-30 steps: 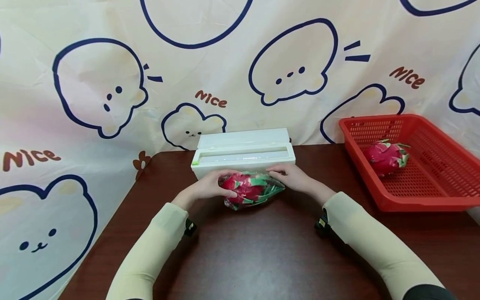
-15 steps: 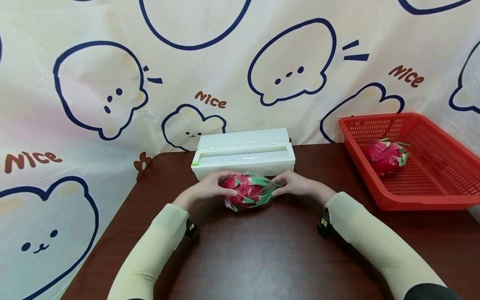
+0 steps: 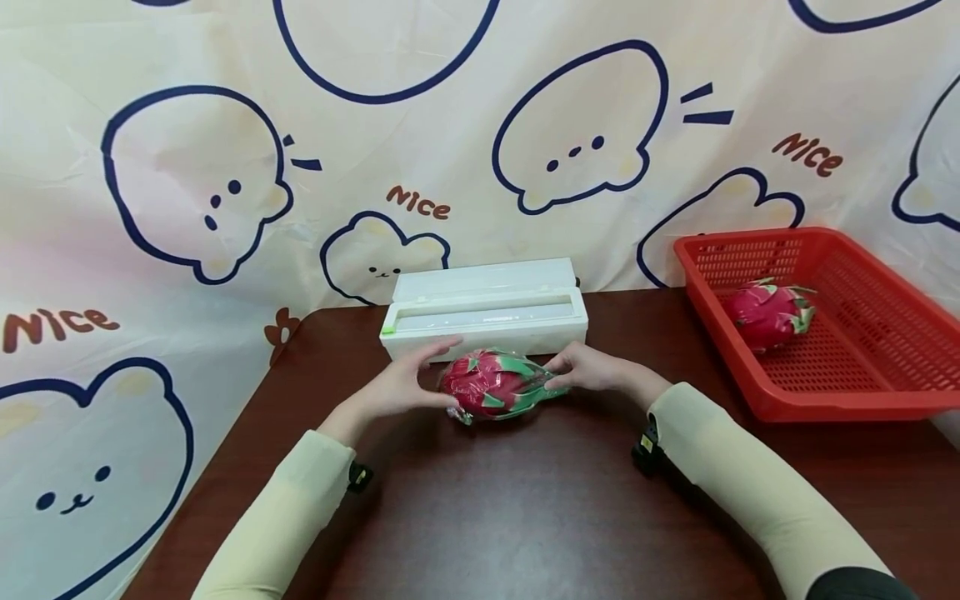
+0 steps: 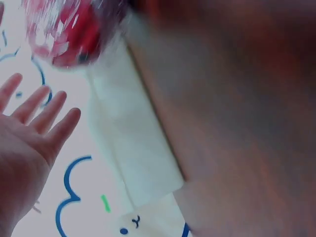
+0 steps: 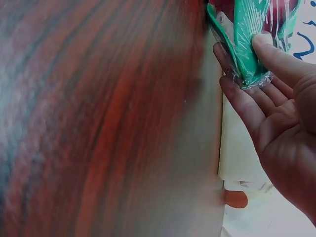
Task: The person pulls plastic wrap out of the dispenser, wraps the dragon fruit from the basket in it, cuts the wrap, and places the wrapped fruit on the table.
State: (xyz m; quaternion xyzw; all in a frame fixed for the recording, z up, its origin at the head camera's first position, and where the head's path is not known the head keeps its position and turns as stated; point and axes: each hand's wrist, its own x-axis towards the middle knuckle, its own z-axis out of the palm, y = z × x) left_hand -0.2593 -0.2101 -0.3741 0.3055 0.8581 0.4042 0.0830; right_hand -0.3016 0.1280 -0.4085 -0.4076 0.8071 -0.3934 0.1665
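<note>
1 right hand (image 3: 596, 367) is pinching the leafy end of 1 film-wrapped dragon fruit (image 3: 487, 384) | 1 left hand (image 3: 393, 385) is spreading its fingers wide beside the opposite end, gripping nothing | wrapped fruit is sitting just before 1 white box (image 3: 517, 342) | 1 red basket (image 3: 840, 407) is holding 1 other dragon fruit (image 3: 767, 317)

Dark red-brown wood-grain table (image 3: 487, 521) carries a long white lidded box (image 3: 517, 339) and a rectangular red plastic basket (image 3: 847, 407).
The table's glossy top fills the head view's lower middle, a pale sheen at bottom centre; the box lies near its far edge, mid-frame, lid raised, and the basket stands at right.
</note>
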